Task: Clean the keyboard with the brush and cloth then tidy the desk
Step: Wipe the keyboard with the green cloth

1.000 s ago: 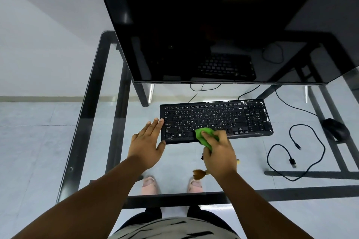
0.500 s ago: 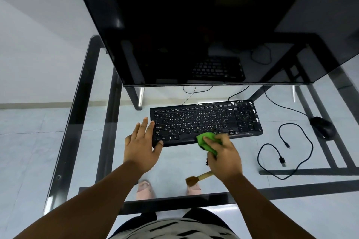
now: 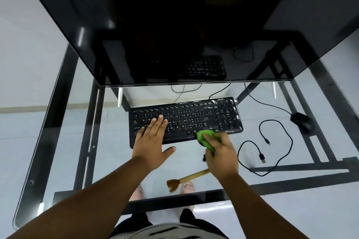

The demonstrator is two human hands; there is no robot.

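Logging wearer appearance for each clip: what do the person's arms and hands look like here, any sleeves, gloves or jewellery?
Both arms are bare up to the frame's bottom edge, with no sleeves in view. The left hand and right hand wear no gloves, and no rings, watch or bracelet are visible. No markings show.
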